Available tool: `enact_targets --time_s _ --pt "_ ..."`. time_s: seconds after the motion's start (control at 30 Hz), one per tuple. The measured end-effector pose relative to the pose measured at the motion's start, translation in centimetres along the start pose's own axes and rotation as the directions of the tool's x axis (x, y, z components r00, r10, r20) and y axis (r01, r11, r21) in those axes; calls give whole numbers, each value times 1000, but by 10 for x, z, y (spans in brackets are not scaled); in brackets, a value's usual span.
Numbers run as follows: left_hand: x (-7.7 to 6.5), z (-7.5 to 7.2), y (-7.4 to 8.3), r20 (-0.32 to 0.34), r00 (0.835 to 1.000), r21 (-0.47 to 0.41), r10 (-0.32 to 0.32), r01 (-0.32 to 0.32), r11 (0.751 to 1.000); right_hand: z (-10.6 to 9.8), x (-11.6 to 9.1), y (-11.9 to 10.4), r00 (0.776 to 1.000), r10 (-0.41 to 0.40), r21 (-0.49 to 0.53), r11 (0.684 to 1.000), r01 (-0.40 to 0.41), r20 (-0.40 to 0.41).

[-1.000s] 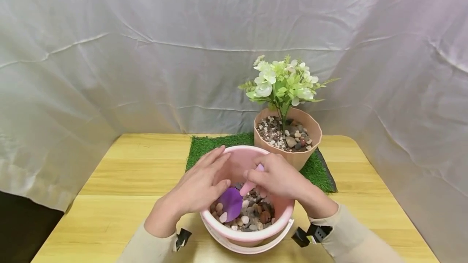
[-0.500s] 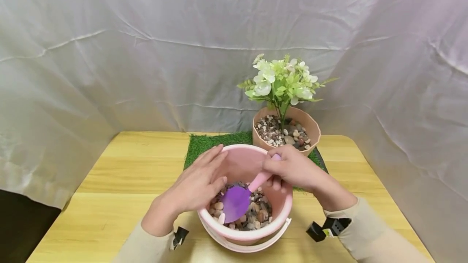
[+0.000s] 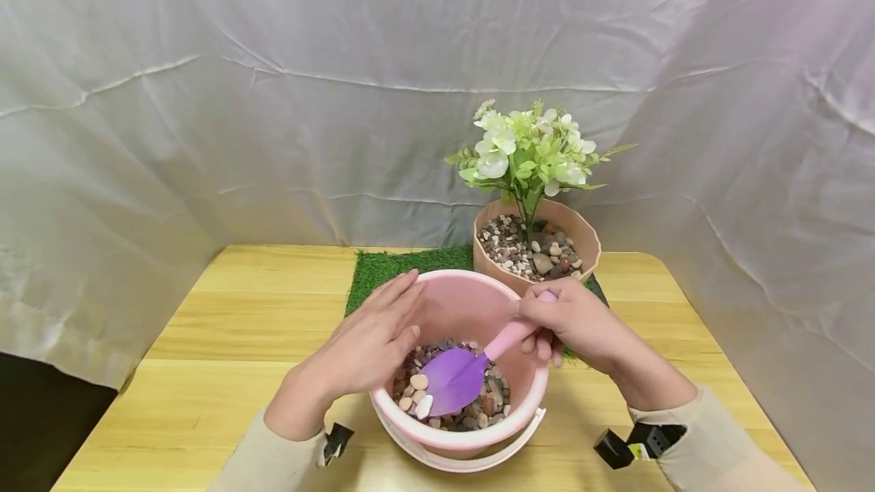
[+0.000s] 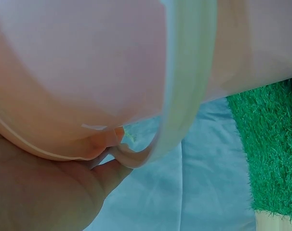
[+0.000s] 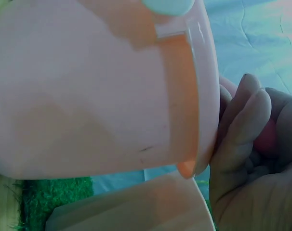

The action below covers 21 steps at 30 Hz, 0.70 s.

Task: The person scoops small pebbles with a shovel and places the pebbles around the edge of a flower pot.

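A pink bucket (image 3: 459, 443) with pebbles (image 3: 494, 397) in its bottom stands at the front of the table. My left hand (image 3: 361, 346) holds the bucket's left rim, its thumb on the inner side; the left wrist view has its fingers at the outside, beside the handle's end. My right hand (image 3: 577, 321) grips the pink handle of a toy shovel (image 3: 507, 340) above the right rim. The shovel's purple blade lies tilted inside the bucket, with several pale pebbles (image 3: 419, 393) at its tip. In the right wrist view, curled fingers (image 5: 249, 113) are close against the rim.
Behind the bucket, a peach flowerpot (image 3: 499, 260) with pebbles and a white-flowered plant (image 3: 533, 150) stands on a green turf mat (image 3: 393, 268). The bucket's white handle (image 3: 472, 465) hangs down in front. Grey cloth (image 3: 342, 97) encloses the wooden table (image 3: 260, 325).
My right hand has moved right and pulled the shovel back with it. The blade has risen into fuller view, pale pebbles at its tip. My left hand stays at the rim.
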<state>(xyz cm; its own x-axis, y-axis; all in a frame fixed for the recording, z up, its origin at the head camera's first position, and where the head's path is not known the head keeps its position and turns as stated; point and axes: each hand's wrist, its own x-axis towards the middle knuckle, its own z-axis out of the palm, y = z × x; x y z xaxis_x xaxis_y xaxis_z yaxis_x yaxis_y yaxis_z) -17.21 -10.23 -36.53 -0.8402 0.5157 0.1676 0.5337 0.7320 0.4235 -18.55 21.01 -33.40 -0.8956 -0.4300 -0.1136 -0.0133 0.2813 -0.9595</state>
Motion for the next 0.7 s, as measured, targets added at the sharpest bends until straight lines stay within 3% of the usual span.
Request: enact_targets --time_s 0.37,0.7 --pt "0 1 0 -12 999 24 30 -30 999 -16 -5 9 994 -15 98 995 26 -108" --pt "0 0 3 5 1000 21 -26 25 999 -39 -19 -1 975 -20 91 995 42 -223"
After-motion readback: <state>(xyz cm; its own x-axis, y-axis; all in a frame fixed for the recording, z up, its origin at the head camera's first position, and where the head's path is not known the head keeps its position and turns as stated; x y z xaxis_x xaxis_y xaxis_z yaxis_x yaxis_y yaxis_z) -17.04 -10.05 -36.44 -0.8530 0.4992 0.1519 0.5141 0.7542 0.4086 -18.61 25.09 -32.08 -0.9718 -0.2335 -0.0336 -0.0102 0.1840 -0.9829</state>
